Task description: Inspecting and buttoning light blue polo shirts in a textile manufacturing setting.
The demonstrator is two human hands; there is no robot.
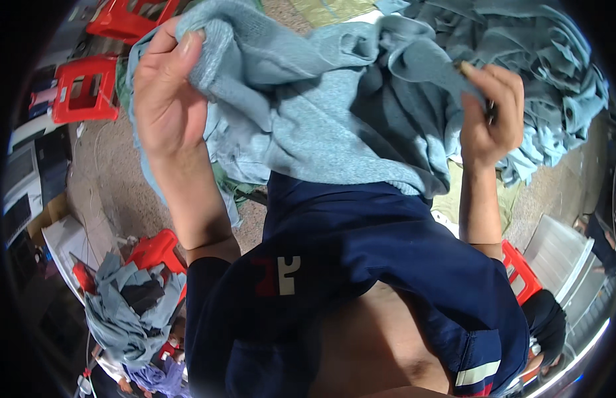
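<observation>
**Soft grey garment held up between two hands**

The fingers (188, 46) of the left hand (163, 93) are closed over a bunched edge of the grey knit garment (308, 113) at the far left, thumb pressed on top of the fold. The right hand (490, 109) pinches another edge at the far right, fingers curled shut on the cloth. Between them the garment hangs slack in front of the person's chest, sagging in deep folds over the dark blue shirt (361, 245).

It looks light, limp and fleecy (not slippery, judging by how it bunches), so it should give wherever it is gripped; a hem or seam edge seems the surest hold.

Farther off, a heap of similar blue-grey cloth (553, 60) lies at the far right, and a smaller pile (125, 312) sits near left. Red plastic stools (85, 89) stand at the far left on the floor (102, 179). No readable package or sign shows; a pale flat box (560, 252) lies near right.
</observation>
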